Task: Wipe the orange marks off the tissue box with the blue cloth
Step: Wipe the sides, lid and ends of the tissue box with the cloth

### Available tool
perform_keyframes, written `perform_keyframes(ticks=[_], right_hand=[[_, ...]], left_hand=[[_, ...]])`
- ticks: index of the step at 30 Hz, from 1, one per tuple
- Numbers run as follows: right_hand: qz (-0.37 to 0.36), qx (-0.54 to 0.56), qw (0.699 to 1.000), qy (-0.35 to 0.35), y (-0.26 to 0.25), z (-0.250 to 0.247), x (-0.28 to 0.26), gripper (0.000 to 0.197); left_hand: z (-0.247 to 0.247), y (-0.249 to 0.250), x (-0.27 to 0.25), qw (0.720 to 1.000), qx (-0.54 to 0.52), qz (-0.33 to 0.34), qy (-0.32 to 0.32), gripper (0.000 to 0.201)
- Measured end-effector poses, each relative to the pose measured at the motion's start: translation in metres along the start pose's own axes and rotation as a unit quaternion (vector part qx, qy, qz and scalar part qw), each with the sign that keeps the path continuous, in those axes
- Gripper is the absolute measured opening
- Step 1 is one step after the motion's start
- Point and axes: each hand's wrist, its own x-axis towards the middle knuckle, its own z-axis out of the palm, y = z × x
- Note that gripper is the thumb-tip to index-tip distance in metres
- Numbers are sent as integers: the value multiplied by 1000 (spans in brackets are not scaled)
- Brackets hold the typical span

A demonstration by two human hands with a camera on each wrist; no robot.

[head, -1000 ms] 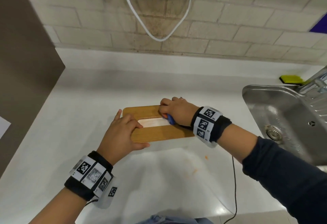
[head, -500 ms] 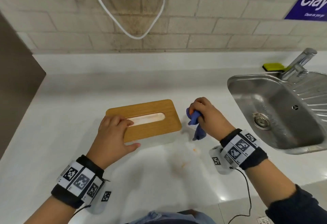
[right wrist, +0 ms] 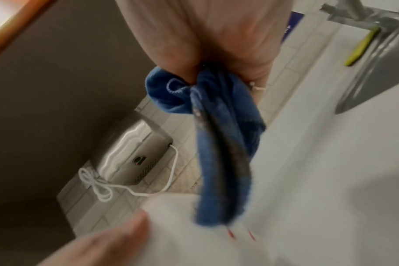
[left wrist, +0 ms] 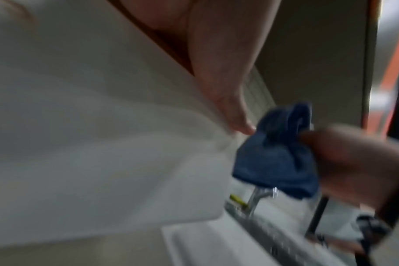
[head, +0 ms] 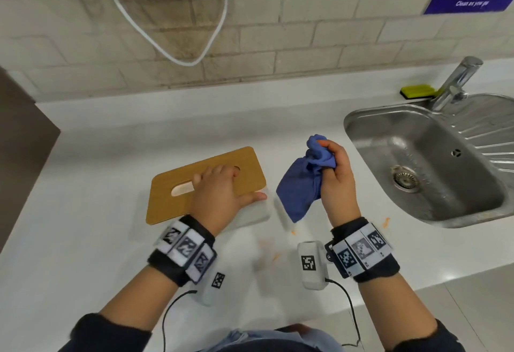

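Note:
The tissue box (head: 172, 204) has a wooden lid and a white body and lies on the white counter. My left hand (head: 239, 184) holds it, fingers on the lid over the slot and thumb (left wrist: 228, 108) against the white front side. To the right of the box my right hand (head: 331, 162) is raised and grips the bunched blue cloth (head: 300, 190), which hangs down clear of the box. In the blurred right wrist view, thin orange-red marks (right wrist: 230, 234) show on the box's white side below the cloth (right wrist: 219, 144).
Orange smears (head: 293, 231) dot the counter (head: 83, 240) in front of the box. A steel sink (head: 361, 129) with a tap (head: 456, 82) and a yellow sponge (head: 417, 91) lies to the right. A hand dryer (right wrist: 132, 153) with a white cord hangs on the tiled wall.
My right hand left the lid with the cloth, moved right and rose; the cloth now hangs open. My left hand slid right along the lid and the box has turned a little.

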Motion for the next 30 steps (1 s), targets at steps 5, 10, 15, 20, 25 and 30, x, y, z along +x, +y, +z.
perform_keyframes(ticks=[5, 10, 15, 20, 25, 30], right_hand=[[-31, -48, 998, 13, -7, 27, 17, 29], [-156, -285, 935, -142, -18, 81, -11, 38], [-164, -375, 895, -175, -23, 112, -38, 45], [-251, -422, 850, -189, -31, 115, -31, 42], [-281, -377, 865, -178, -23, 115, -18, 33], [-216, -343, 893, -197, -27, 139, -27, 32]], left_hand=[[-56, -42, 3, 958, -278, 62, -36, 66], [-60, -78, -3, 888, -437, 42, -134, 65], [-55, -74, -18, 864, -503, -10, 12, 52], [-51, -68, -14, 844, -528, -26, 91, 56], [-48, -73, -8, 842, -534, -10, 76, 43], [-49, -79, 0, 840, -541, -11, 51, 36]])
